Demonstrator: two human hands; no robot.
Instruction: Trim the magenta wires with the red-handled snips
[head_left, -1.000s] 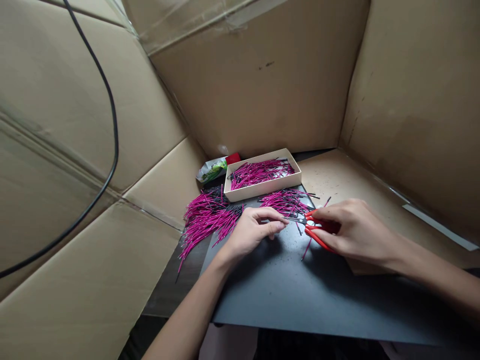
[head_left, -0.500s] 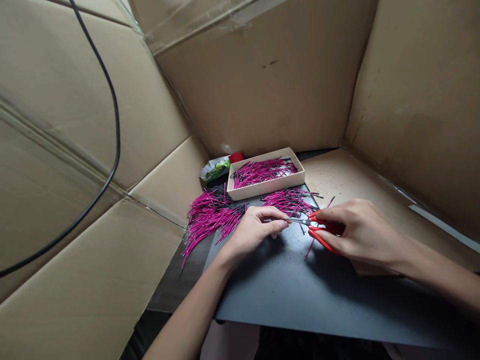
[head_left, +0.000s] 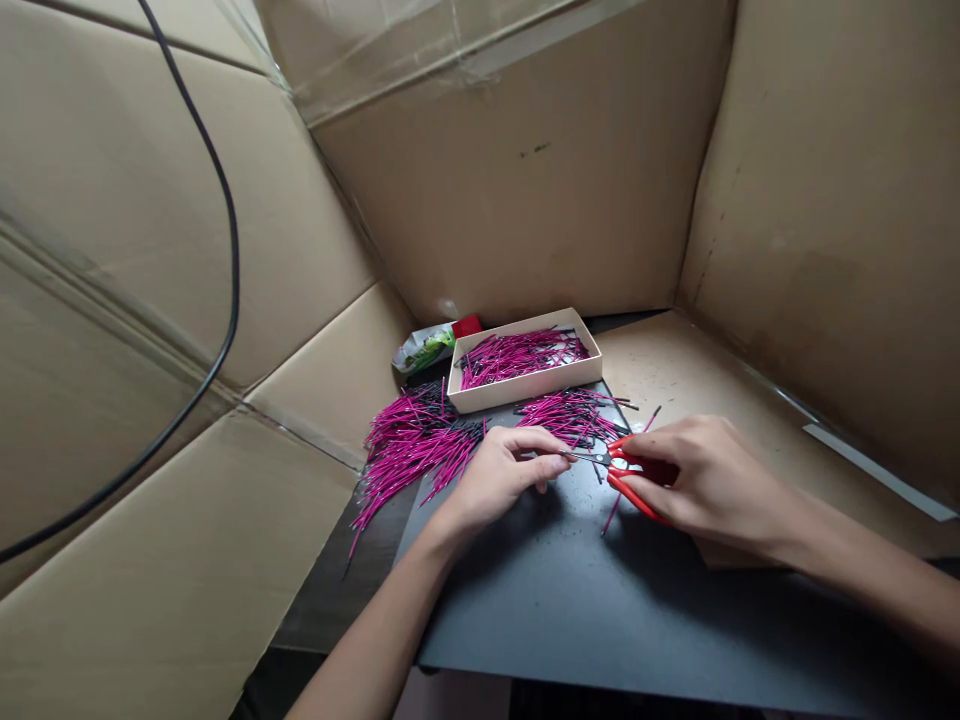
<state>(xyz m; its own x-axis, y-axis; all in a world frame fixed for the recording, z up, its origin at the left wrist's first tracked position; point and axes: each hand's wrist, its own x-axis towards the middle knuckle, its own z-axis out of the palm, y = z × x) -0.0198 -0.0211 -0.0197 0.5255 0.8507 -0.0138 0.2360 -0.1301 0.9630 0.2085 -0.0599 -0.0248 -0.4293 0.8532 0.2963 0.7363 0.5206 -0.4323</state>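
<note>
Over the dark grey board (head_left: 525, 610), my left hand (head_left: 510, 470) pinches something too small to make out between thumb and fingers. My right hand (head_left: 697, 480) is wrapped round red-handled scissors (head_left: 634, 490), whose thin blades point left and reach my left fingertips. Beyond my hands lies a small pile of magenta and black sticks (head_left: 566, 412). A larger pile of the same sticks (head_left: 412, 445) spreads to the left. Behind them, a cream box (head_left: 525, 386) holds more of them. One loose stick lies partly hidden beneath the scissors.
Cardboard walls (head_left: 510, 200) enclose the back and sides. A black cable (head_left: 234, 250) hangs at the left. A green, white and red packet (head_left: 427, 346) sits left of the box. A brown cardboard sheet (head_left: 675, 365) covers the right side.
The whole view has shifted slightly, so the box, piles and hands appear a little lower and further left. Both hands keep nearly the same pose, with the scissors still at my left fingertips.
</note>
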